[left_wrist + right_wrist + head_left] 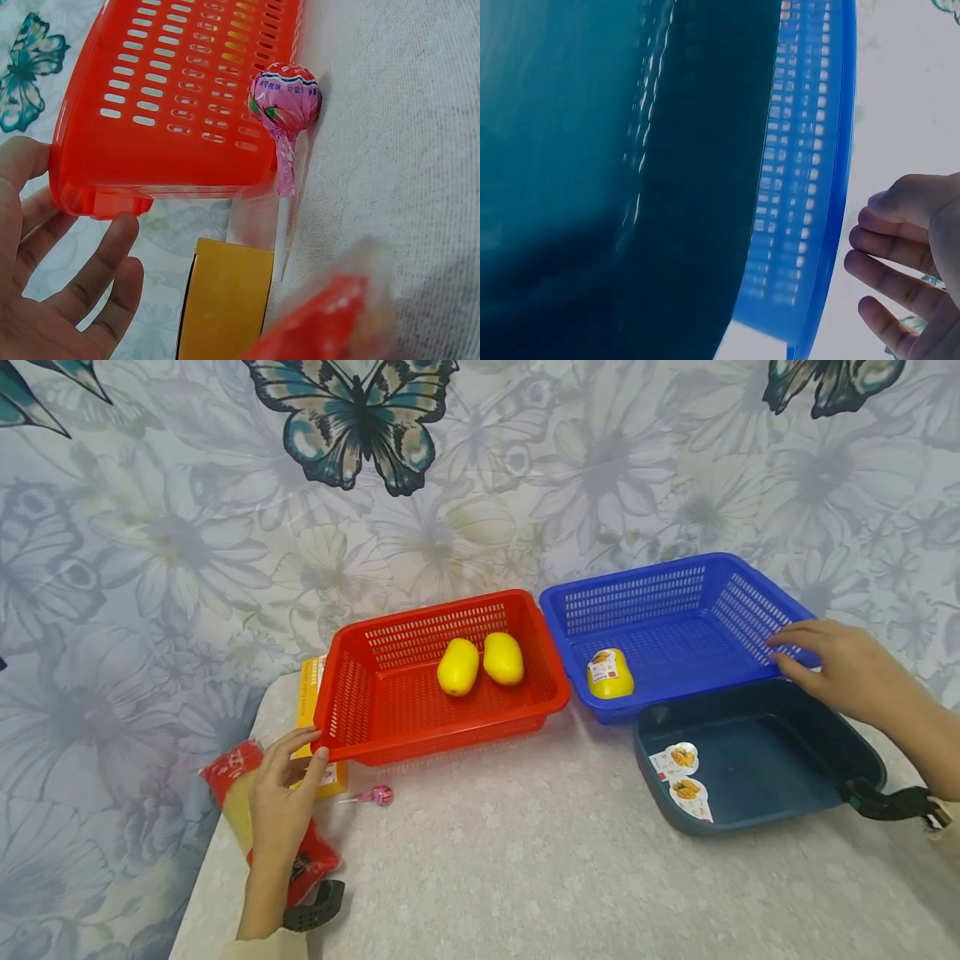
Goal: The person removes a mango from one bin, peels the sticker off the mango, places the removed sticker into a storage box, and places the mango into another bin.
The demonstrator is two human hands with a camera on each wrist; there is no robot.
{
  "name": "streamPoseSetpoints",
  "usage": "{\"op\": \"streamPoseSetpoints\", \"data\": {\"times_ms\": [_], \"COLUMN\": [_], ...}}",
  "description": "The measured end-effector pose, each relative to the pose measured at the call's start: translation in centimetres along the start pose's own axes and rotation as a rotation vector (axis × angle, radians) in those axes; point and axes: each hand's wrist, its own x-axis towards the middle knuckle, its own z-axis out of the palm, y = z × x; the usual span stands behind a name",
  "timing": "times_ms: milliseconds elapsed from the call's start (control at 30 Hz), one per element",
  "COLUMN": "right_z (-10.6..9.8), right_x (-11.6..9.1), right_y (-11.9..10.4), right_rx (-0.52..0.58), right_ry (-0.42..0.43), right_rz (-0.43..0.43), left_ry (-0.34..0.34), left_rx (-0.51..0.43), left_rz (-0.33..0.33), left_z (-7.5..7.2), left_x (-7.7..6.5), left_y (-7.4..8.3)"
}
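My left hand (281,793) is at the near left corner of the red basket (435,747), thumb and forefinger pinching its rim while the other fingers spread below. Two smooth yellow oval fruits (457,667) lie inside that basket. On the right, my right hand (851,672) hovers by the near right corner of the blue basket (637,589); the right wrist view has its loosely bent fingers (889,281) apart from the rim. A yellow fruit with a white label (611,675) rests in the blue basket's near left corner.
A dark teal tub (765,760) in front of the blue basket has two picture stickers (690,799) on its left side. By my left arm lie a red-and-yellow packet (238,793), a yellow box (229,292) and a pink-wrapped lollipop (285,105). A patterned wall (187,543) rises behind.
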Motion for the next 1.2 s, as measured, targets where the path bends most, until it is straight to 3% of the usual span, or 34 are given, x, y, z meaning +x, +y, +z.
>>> {"op": "streamPoseSetpoints", "data": {"times_ms": [433,833,1200], "right_z": [-1.2,-1.4,-1.1], "right_x": [-1.0,-2.3,-3.2], "right_y": [2.2,4.2,4.6], "right_rx": [-0.041,-0.06,-0.074], "right_ry": [-0.112,-0.117,-0.082], "right_rz": [0.232,0.233,0.276], "left_ry": [0.001,-0.008,-0.001], "left_rx": [-0.002,-0.003,0.005], "left_rz": [0.016,0.017,0.011], "left_z": [0.0,-0.1,0.0], "left_x": [0.0,0.1,0.1], "left_y": [0.0,0.1,0.1]}}
